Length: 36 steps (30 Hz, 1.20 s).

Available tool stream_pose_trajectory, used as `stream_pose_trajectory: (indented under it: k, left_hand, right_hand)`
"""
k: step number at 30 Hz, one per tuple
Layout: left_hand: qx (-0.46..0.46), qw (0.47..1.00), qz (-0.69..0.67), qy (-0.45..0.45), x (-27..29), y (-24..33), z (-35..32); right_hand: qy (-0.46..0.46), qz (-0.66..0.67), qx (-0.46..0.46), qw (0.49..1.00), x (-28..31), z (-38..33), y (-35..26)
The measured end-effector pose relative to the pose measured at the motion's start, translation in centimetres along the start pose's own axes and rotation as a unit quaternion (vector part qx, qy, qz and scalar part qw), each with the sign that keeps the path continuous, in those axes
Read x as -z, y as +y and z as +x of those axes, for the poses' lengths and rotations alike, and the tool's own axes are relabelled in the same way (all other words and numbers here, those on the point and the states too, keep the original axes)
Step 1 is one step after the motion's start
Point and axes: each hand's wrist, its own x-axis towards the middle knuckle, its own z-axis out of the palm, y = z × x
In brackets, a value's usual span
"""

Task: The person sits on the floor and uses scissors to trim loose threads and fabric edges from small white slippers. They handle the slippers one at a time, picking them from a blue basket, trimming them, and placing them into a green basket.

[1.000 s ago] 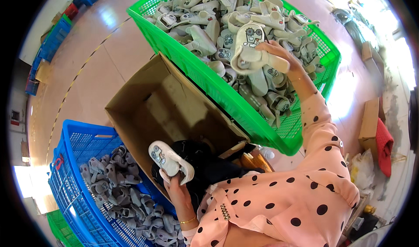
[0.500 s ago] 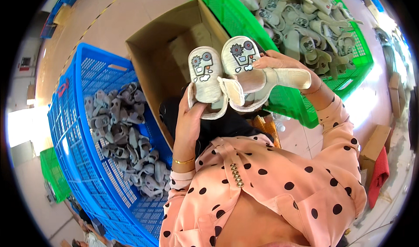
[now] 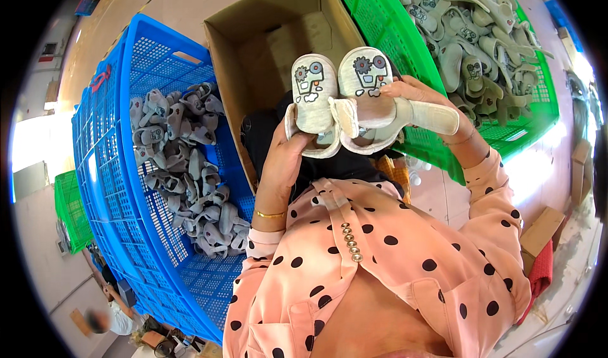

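Two small cream cloth baby shoes are held side by side in front of me, their toes pointing away. Each toe carries a print of a vehicle with grey wheels. My left hand (image 3: 284, 158) grips the left baby shoe (image 3: 315, 108) at its heel end, thumb over the edge. Around the right baby shoe (image 3: 373, 108) my right hand (image 3: 421, 98) is closed from the right side, with the fingers partly hidden behind it. A long pale strap of that shoe sticks out to the right, over my right wrist. The inner edges of the pair touch.
An open cardboard box (image 3: 231, 60) stands just beyond the shoes. On the left, a blue plastic crate (image 3: 136, 200) holds many grey shoes (image 3: 190, 162). At the far right, a green crate (image 3: 380, 35) is heaped with pale shoes (image 3: 475, 48). Another person (image 3: 114, 317) shows at lower left.
The view has shifted, so the crates and box sit a little further right and higher. Both shoes are drawn closer together, still in the same hands.
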Motion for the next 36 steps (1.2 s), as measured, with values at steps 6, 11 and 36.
stream_pose_trajectory:
  k: [6,11,36]
  left_hand:
    - [-0.005,0.999,-0.04,-0.018,0.8,-0.8,0.1]
    - [-0.003,0.999,-0.032,-0.012,0.7,-0.7,-0.1]
    - [-0.005,0.999,-0.041,-0.006,0.6,-0.9,-0.3]
  right_hand:
    - [-0.002,0.059,0.023,0.998,-0.7,0.3,-0.2]
    - [-0.006,0.037,0.029,0.999,-0.5,0.1,0.2]
    - [0.137,0.24,-0.244,0.93,-2.1,2.2,-3.0]
